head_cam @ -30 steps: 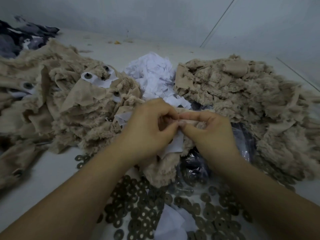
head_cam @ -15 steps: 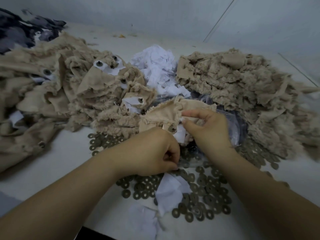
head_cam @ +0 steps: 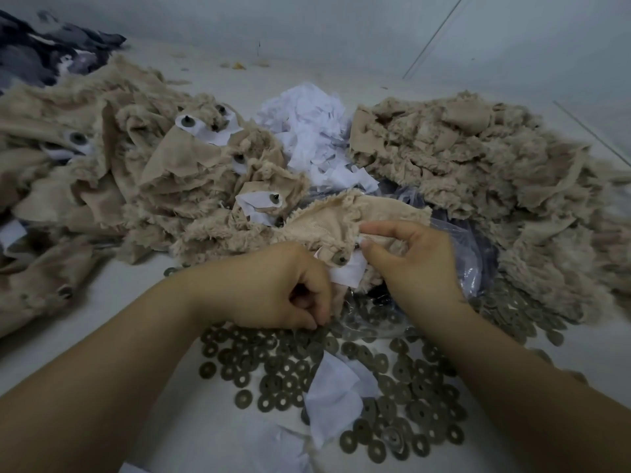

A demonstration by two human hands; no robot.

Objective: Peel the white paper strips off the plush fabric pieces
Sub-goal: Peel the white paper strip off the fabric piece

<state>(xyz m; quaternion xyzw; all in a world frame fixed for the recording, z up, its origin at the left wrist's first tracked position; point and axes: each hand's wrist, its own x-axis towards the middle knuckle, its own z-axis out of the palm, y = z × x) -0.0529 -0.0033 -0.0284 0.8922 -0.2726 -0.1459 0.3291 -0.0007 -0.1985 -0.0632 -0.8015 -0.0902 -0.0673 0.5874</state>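
Head view: we see our right hand (head_cam: 415,264) pinching a beige plush piece (head_cam: 345,221) between thumb and fingers (head_cam: 382,228), holding it just above the washers (head_cam: 403,380) scattered on the white surface (head_cam: 143,291). A white paper strip (head_cam: 348,273) hangs from the piece beside a metal stud (head_cam: 339,259). Our left hand (head_cam: 273,290) sits just left of the strip, fingers curled tight; we cannot tell what they grip. Plush heaps lie left (head_cam: 102,172) and right (head_cam: 478,172), with a paper pile (head_cam: 307,131) between them.
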